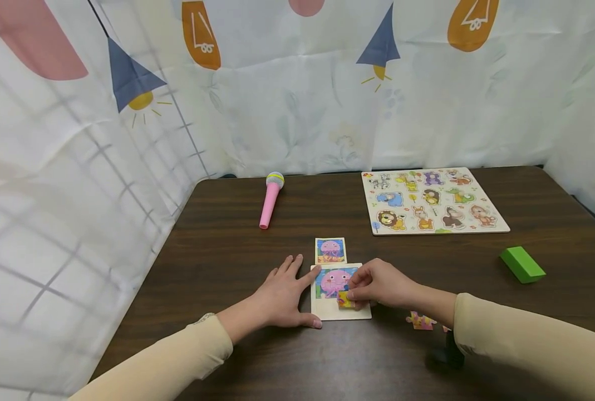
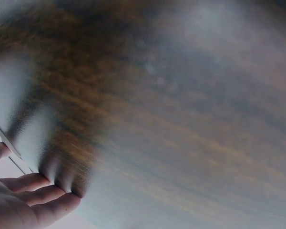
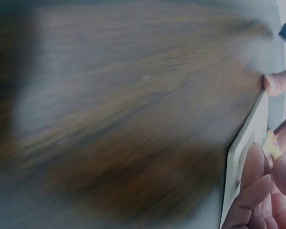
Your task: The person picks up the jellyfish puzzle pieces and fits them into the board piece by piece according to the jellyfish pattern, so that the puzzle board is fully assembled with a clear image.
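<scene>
A small jigsaw board point(image 1: 329, 312) lies flat on the dark wooden table, its upper part filled with a pink jellyfish picture and its lower strip pale and bare. My right hand point(image 1: 384, 284) pinches a yellow puzzle piece point(image 1: 344, 299) over the lower right part of the board; the piece also shows in the right wrist view. Whether it touches the board I cannot tell. With fingers spread, my left hand point(image 1: 286, 298) rests at the board's left edge, index finger and thumb reaching onto or against it. Above the board lies a matching jellyfish picture card point(image 1: 330, 251).
More puzzle pieces point(image 1: 421, 321) lie by the right forearm, partly hidden by the sleeve. A green block point(image 1: 522, 265) sits at the right. Further back are a pink toy microphone point(image 1: 270, 201) and a large animal puzzle board point(image 1: 412, 210). Curtains border the table.
</scene>
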The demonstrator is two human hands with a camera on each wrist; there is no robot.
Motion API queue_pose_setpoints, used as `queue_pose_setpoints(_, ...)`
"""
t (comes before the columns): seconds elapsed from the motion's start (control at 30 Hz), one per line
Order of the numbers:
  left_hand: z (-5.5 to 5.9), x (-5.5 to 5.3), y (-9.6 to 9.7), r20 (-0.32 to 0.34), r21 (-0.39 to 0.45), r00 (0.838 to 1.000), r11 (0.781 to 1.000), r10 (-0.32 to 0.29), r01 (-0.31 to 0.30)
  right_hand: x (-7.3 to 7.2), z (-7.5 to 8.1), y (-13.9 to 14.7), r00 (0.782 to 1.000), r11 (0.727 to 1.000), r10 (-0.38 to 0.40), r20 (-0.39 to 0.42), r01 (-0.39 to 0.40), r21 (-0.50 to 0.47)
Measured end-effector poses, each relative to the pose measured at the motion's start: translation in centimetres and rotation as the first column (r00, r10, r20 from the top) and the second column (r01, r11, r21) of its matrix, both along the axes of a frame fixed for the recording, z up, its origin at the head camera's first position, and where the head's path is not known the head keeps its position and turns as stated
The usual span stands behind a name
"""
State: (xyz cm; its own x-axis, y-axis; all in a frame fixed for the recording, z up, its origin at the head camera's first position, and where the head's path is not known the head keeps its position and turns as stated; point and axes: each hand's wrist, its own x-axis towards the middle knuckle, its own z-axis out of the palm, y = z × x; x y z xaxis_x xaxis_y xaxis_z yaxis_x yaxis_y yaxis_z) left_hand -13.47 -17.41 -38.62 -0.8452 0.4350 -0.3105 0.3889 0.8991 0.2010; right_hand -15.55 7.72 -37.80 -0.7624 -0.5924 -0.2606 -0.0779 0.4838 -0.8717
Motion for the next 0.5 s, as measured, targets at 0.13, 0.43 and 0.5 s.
queue_pose_setpoints(0.13, 0.1, 0.0, 0.0, -0.003, 0.000, 1.000, 1.000, -0.001, 0.001, -0.1, -0.2, -1.4, 0.998, 1.000, -0.022, 0.054, 0.021, 0.017)
queue_pose_setpoints(0.43, 0.0, 0.0, -0.1, -0.010, 0.013, 1.000, 1.000, -0.009, 0.010, 0.0, -0.4, -3.6, 0.997, 0.996, -0.045, 0.070, 0.039, 0.078)
queue_pose_setpoints(0.5, 0.0, 0.0, -0.1, -0.009, 0.014, 1.000, 1.000, -0.011, 0.011, 0.0, -0.5, -3.8, 0.997, 0.996, -0.046, 0.066, 0.040, 0.084)
